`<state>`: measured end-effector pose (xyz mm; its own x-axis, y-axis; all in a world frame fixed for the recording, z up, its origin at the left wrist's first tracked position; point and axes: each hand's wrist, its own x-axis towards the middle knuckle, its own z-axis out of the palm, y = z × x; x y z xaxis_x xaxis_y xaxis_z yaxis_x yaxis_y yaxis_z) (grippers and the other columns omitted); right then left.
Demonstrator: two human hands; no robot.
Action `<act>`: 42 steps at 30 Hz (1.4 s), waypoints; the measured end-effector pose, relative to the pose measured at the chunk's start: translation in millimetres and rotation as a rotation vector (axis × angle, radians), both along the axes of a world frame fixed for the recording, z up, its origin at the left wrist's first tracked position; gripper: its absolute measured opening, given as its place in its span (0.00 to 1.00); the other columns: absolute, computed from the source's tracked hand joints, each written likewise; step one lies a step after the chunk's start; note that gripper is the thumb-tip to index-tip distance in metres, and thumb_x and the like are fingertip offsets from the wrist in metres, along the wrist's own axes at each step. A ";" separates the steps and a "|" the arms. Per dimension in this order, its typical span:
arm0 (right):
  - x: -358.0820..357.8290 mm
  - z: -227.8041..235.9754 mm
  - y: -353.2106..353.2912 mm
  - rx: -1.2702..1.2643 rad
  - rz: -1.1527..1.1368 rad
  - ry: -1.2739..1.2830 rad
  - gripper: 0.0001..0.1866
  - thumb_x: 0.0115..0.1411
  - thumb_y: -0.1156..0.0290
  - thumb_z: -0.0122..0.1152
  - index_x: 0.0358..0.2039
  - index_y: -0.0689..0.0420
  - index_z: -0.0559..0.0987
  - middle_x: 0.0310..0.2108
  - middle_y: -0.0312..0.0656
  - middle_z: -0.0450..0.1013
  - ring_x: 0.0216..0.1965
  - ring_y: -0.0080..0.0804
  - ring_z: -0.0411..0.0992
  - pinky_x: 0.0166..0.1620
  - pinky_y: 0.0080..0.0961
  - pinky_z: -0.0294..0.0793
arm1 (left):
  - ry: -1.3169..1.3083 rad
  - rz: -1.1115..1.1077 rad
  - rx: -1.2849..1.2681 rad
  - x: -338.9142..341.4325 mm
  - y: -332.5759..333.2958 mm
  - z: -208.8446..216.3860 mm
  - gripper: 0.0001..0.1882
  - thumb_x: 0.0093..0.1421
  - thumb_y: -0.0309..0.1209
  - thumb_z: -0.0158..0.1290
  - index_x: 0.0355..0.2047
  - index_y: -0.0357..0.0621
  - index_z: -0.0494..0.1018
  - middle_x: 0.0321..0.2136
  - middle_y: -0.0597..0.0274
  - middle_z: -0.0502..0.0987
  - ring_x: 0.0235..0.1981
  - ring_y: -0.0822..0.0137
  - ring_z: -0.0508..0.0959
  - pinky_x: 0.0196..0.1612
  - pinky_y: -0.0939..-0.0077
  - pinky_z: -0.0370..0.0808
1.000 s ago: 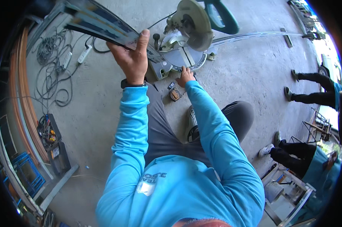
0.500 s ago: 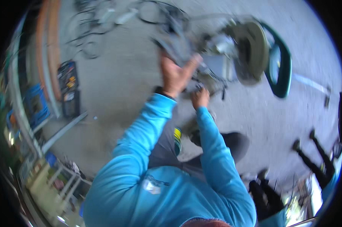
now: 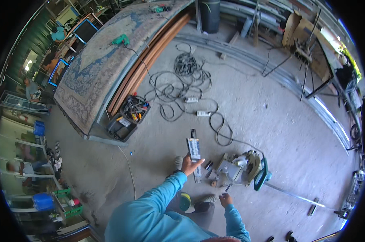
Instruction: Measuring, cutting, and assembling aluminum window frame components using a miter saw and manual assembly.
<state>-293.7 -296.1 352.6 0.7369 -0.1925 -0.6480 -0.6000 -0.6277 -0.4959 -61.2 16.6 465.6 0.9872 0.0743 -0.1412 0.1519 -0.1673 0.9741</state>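
My left hand [image 3: 189, 164] grips a flat grey profile piece [image 3: 193, 149] with a printed face. It is held upright over the concrete floor, thumb across its lower part; its exact kind is unclear. My right hand [image 3: 226, 200] has its fingers curled, low and in front of the saw; whatever they hold, if anything, I cannot make out. A mitre saw [image 3: 253, 165] with a dark green handle stands on the floor to the right, touched by neither hand. Small dark offcuts [image 3: 208, 164] lie between it and the left hand. A yellow-green tin [image 3: 185, 201] is beside my leg.
Coiled black cable [image 3: 186, 66] with white sockets [image 3: 203, 113] spreads ahead. An open toolbox [image 3: 128, 117] sits by a carpet-covered table [image 3: 98, 60] with a green power tool [image 3: 120, 39]. Long brown profiles [image 3: 150, 60] lie along it. A metal strip [image 3: 299, 195] extends right from the saw.
The view has lifted and swung left, showing more of the workshop. My right hand has drawn back from the saw's front. My left hand still grips the profile piece, now seen sharply.
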 end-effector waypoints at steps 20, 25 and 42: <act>463.9 36.3 277.9 0.486 0.312 0.184 0.19 0.67 0.60 0.63 0.50 0.60 0.81 0.32 0.41 0.80 0.24 0.32 0.78 0.22 0.32 0.78 | 0.413 0.364 0.478 33.0 450.4 93.6 0.38 0.45 0.38 0.72 0.55 0.41 0.70 0.47 0.40 0.83 0.51 0.42 0.83 0.57 0.54 0.79; 563.0 17.9 394.0 -0.054 1.182 -0.429 0.19 0.57 0.65 0.75 0.48 0.53 0.83 0.36 0.43 0.82 0.39 0.36 0.81 0.41 0.35 0.83 | 0.604 0.648 0.482 -131.3 474.1 81.5 0.38 0.45 0.39 0.74 0.55 0.41 0.72 0.50 0.43 0.82 0.54 0.41 0.81 0.58 0.53 0.79; 241.5 307.4 1061.6 0.857 1.515 0.139 0.23 0.67 0.63 0.69 0.59 0.57 0.77 0.48 0.42 0.80 0.47 0.29 0.79 0.51 0.30 0.79 | 0.833 1.331 0.129 -452.6 716.0 53.0 0.49 0.41 0.41 0.78 0.60 0.36 0.66 0.52 0.35 0.80 0.55 0.38 0.81 0.57 0.52 0.79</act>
